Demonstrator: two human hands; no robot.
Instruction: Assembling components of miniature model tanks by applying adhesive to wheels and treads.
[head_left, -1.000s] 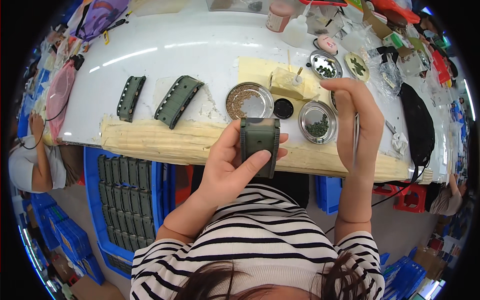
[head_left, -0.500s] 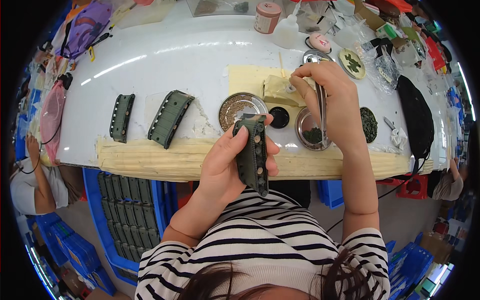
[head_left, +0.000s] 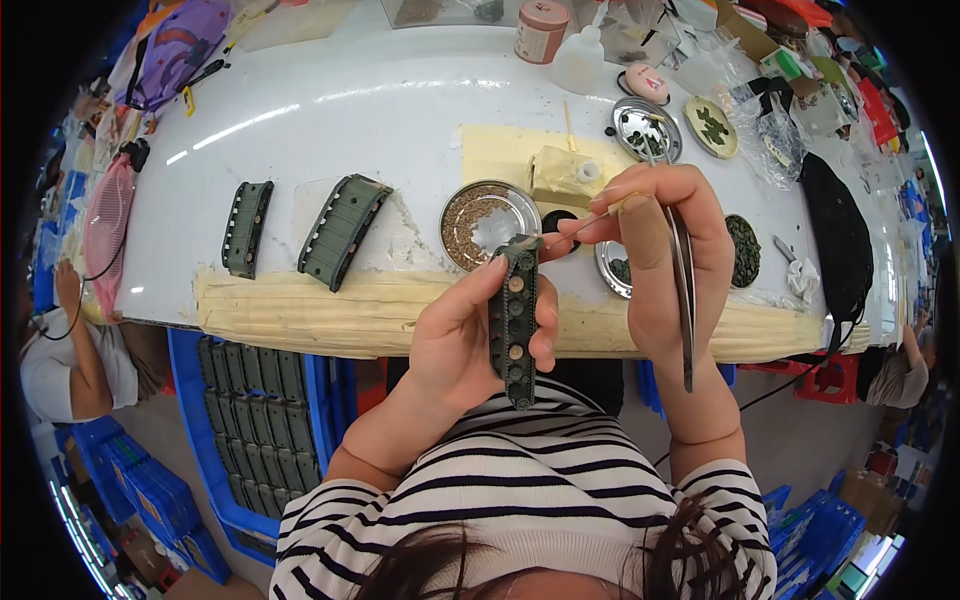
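My left hand (head_left: 450, 335) is closed around a dark green toy tank chassis (head_left: 517, 320), held upright with its row of round wheels showing; two wheels are tan. In my right hand (head_left: 672, 255) are two tools. Thumb and fingers pinch a thin needle-like stick (head_left: 585, 228), whose tip reaches the upper end of the chassis. A pair of metal tweezers (head_left: 686, 310) lies across the same hand, its tips toward the far side. Beyond the hands sit a yellowish block (head_left: 560, 178) with a small white opening and a round black lid (head_left: 566, 222), partly covered.
Small tan pieces fill a metal dish (head_left: 462, 225); green bits lie in another dish (head_left: 640, 118) and a heap (head_left: 743, 250). Two more chassis (head_left: 246, 230) (head_left: 345, 230) rest left. A blue crate (head_left: 190, 420) of them stands below. A black pouch (head_left: 835, 240) lies right.
My right hand has come from the yellowish block down to the chassis, bringing the thin stick to its upper end. My left hand has turned the chassis so its wheels face up more.
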